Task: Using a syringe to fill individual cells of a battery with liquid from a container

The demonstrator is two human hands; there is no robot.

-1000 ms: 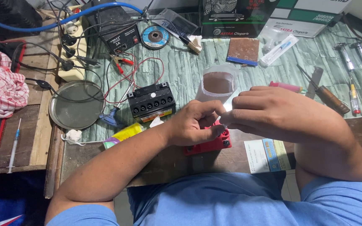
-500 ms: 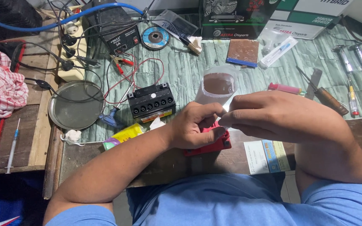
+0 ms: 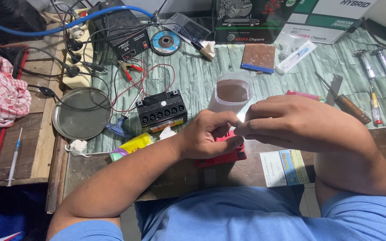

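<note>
Red block (image 3: 222,157) under left hand (image 3: 211,136) is looking like smooth glossy plastic. Cup (image 3: 230,96) at 12 o'clock of it: translucent plastic, matt. Round tray (image 3: 82,113) at 9 o'clock is showing dull brushed metal. Checked rag (image 3: 1,94): soft cloth. Black battery (image 3: 161,110): hard plastic. Bench (image 3: 36,147): rough worn wood. Card (image 3: 284,168): paper.

The battery (image 3: 161,110) sits between the round tray (image 3: 82,112) and cup (image 3: 229,93).
</note>
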